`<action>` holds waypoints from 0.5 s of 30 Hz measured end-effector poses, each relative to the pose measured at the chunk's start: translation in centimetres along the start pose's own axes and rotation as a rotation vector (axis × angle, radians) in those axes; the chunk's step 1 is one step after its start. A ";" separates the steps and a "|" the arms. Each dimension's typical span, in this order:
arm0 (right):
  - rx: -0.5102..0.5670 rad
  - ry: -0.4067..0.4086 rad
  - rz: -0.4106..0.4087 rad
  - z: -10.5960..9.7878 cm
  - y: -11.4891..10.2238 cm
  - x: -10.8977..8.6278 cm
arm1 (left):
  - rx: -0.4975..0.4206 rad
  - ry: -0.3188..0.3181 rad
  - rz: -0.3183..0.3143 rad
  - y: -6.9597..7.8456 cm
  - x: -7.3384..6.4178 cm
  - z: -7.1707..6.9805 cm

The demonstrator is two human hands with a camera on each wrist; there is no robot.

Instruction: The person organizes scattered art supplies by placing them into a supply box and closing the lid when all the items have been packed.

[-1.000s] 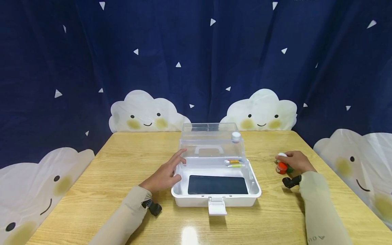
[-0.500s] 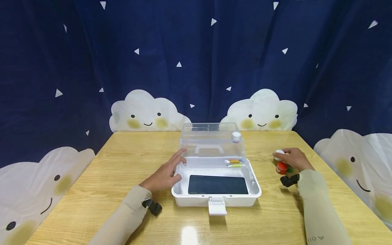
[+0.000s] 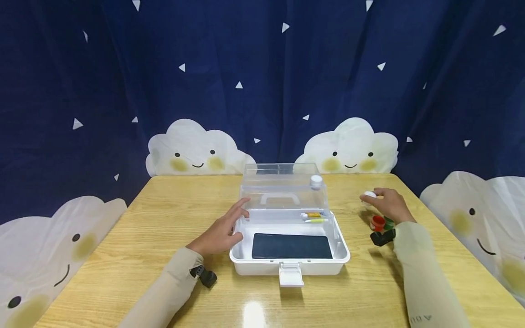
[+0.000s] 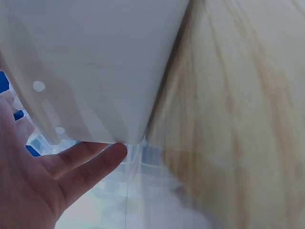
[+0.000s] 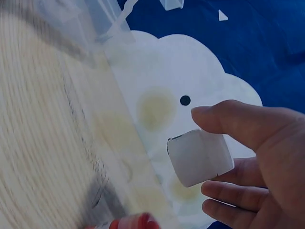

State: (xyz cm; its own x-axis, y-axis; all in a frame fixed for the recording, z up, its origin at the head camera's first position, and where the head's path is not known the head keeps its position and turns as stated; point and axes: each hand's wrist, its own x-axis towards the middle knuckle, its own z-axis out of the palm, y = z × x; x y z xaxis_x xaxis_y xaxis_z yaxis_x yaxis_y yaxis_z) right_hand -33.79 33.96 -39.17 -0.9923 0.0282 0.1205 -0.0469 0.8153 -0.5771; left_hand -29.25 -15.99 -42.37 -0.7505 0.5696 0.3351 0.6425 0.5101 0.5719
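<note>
My right hand [image 3: 391, 204] pinches a small white jar [image 5: 200, 155] between thumb and fingers, raised over the right side of the table. Just below that hand, a red jar [image 3: 377, 223] and a green one [image 3: 388, 222] sit side by side. My left hand [image 3: 219, 233] rests at the left side of a white plastic case [image 3: 289, 269], its fingers loosely extended along the wall. In the left wrist view, the left fingertips [image 4: 119, 151] reach past the case's end. The clear lid [image 3: 283, 182] stands raised at the back.
Inside the case lies a flat dark rectangular thing [image 3: 291, 246]. Farther back are an orange-and-white tube [image 3: 313, 214] and a slim yellow-green item [image 3: 315, 221]. A white-capped jar [image 3: 316, 181] sits at the lid's right. The front latch [image 3: 291, 277] hangs down.
My right hand has lifted the white jar away from the red and green jars, moving it back and slightly left. My left hand and the case have stayed put.
</note>
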 end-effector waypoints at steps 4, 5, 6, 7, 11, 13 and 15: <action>-0.003 0.025 -0.021 -0.1 -0.7 0.0 | 0.000 -0.002 0.004 0.1 0.0 0.0; -0.001 0.028 -0.023 -0.2 -0.8 0.1 | -0.001 -0.001 0.003 0.1 0.0 0.0; -0.001 0.028 -0.024 -0.2 -1.0 0.1 | -0.002 0.000 0.005 0.2 0.0 0.0; 0.002 0.026 -0.018 -0.2 -1.1 0.1 | -0.003 -0.001 0.004 0.2 0.0 0.0; 0.016 0.014 0.005 -0.2 -1.8 0.0 | -0.002 -0.001 0.013 0.1 0.0 0.0; 0.032 0.014 0.012 -0.2 -2.2 -0.1 | -0.002 0.003 0.015 0.0 0.0 0.1; 0.041 0.018 0.018 -0.2 -2.6 -0.2 | -0.005 0.004 0.015 0.0 0.0 0.1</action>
State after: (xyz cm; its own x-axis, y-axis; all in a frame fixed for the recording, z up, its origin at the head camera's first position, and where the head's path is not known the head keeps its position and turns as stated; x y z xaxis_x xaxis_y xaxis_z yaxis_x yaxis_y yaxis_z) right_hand -33.42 31.95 -37.49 -0.9908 0.0533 0.1247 -0.0345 0.7903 -0.6118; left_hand -29.22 -15.92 -42.46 -0.7412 0.5747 0.3469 0.6531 0.4978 0.5706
